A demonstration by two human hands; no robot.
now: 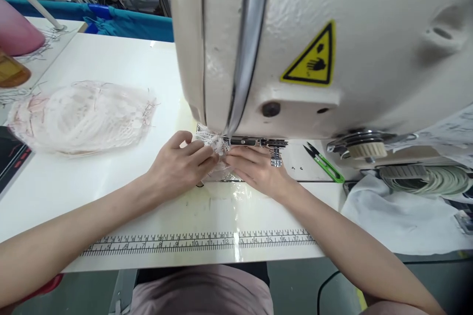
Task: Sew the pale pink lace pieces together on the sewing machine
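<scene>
A gathered piece of white lace (216, 141) lies under the needle area of a large cream sewing machine (295, 19). My left hand (185, 162) is at its left side, fingers curled and closed on the lace edge. From the right, my right hand (258, 167) reaches in beneath the machine's metal fittings, its fingers stretched flat and touching the fabric. The needle and presser foot are mostly hidden by the machine head. Further left on the white table (155, 216) rests a pale pink lace piece (84, 115) with loose threads.
Green thread snips (325, 163) lie right of my right hand. White cloth (402, 216) and a coil of pale green tape (436, 179) are at the right. A printed ruler (195, 243) runs along the front edge. A pink thread cone (18, 29) stands back left.
</scene>
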